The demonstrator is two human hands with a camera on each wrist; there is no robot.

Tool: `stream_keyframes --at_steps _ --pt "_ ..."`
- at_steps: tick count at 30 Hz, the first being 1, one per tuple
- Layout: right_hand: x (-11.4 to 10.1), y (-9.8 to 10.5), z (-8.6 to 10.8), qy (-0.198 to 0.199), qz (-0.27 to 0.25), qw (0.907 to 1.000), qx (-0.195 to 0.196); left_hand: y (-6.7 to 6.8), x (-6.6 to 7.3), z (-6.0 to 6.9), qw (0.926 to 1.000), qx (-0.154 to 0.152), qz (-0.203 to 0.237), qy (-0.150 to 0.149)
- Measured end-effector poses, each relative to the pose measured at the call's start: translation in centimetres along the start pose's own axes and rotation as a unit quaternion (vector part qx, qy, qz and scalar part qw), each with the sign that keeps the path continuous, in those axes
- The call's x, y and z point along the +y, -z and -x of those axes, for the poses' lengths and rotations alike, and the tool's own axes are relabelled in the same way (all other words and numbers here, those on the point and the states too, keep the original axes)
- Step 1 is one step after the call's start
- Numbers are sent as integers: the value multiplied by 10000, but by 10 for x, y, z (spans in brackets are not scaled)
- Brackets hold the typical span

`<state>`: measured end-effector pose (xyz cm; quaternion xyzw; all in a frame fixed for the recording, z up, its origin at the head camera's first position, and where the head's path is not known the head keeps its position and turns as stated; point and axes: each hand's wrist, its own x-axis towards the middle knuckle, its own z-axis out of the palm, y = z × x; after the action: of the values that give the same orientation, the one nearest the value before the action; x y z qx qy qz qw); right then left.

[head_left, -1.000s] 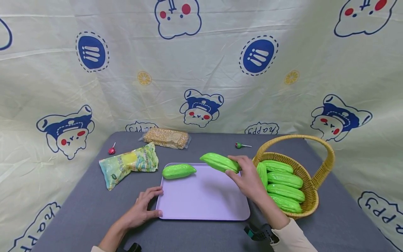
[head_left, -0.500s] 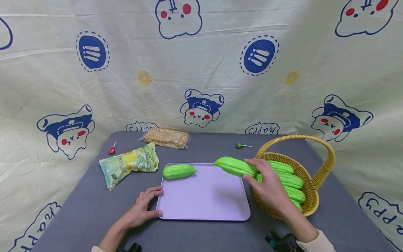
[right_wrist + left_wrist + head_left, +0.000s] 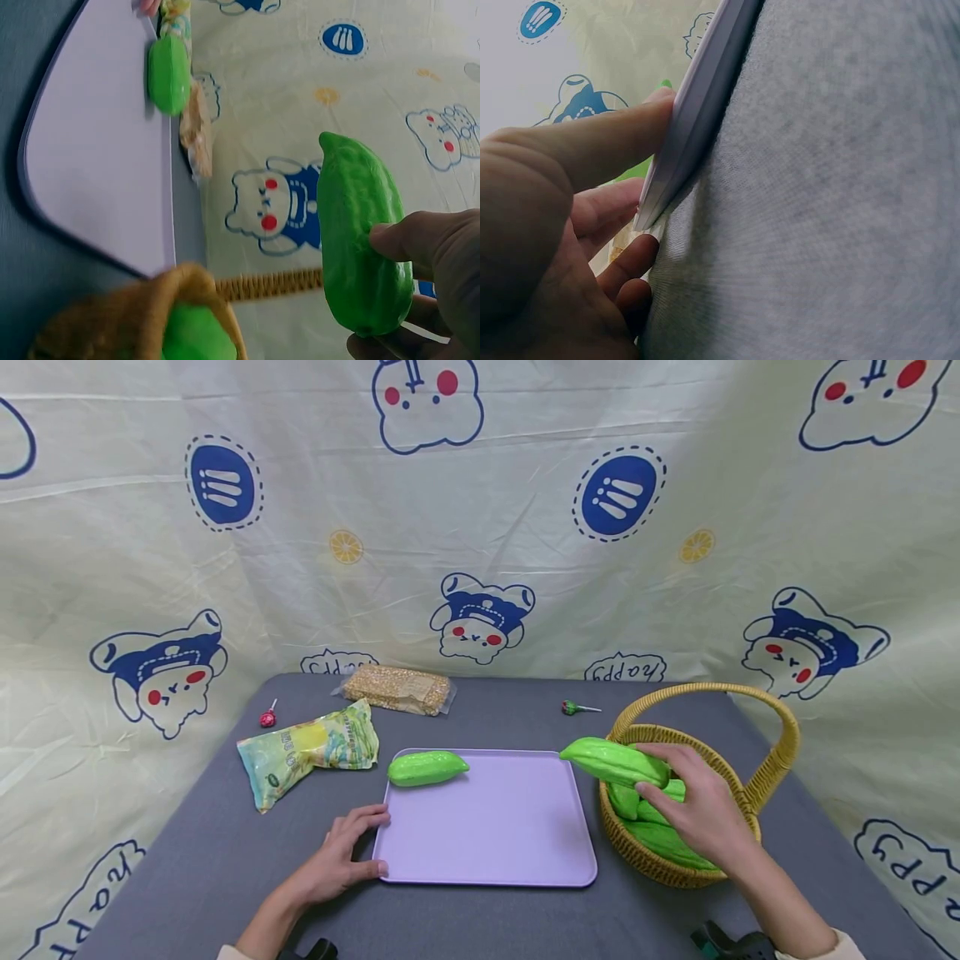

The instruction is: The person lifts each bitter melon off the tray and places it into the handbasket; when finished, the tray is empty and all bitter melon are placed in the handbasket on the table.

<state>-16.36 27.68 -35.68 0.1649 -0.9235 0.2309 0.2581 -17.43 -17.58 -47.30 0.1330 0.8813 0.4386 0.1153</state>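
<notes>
My right hand (image 3: 697, 797) holds a glossy bright green bitter melon (image 3: 611, 762) over the left part of the wicker basket (image 3: 678, 878). In the right wrist view the thumb presses the side of the bitter melon (image 3: 358, 225), its pointed end up. More bitter melons (image 3: 663, 842) lie in the basket, partly hidden by the hand. Another bitter melon (image 3: 427, 768) rests at the far left corner of the lilac tray (image 3: 487, 827). My left hand (image 3: 337, 856) touches the tray's left edge with spread, relaxed fingers; the left wrist view shows the thumb (image 3: 622, 139) against the rim.
A green-yellow packet (image 3: 307, 747) lies left of the tray, with a bag of grains (image 3: 396, 689) behind. One red lollipop (image 3: 267, 718) and one green lollipop (image 3: 572, 707) lie farther back on the grey table (image 3: 510, 927). The basket's tall handle (image 3: 780, 735) arches up.
My right hand has carried the bitter melon rightward from above the tray to above the basket. The left hand and tray have stayed put.
</notes>
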Motion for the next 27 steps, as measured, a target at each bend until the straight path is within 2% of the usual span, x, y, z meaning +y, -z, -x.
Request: stream_keyframes --at_steps 8,14,21,27 --pt "22 17 4 -311 71 9990 -319 1 1 0 9999 32 59 78" --pt "40 23 7 -384 266 9983 -355 1 2 0 10000 25 45 48" --pt "61 31 6 -541 126 9974 -456 1 2 0 10000 21 22 12" --pt "73 32 3 -619 221 9960 -597 1 1 0 10000 30 -47 -37"
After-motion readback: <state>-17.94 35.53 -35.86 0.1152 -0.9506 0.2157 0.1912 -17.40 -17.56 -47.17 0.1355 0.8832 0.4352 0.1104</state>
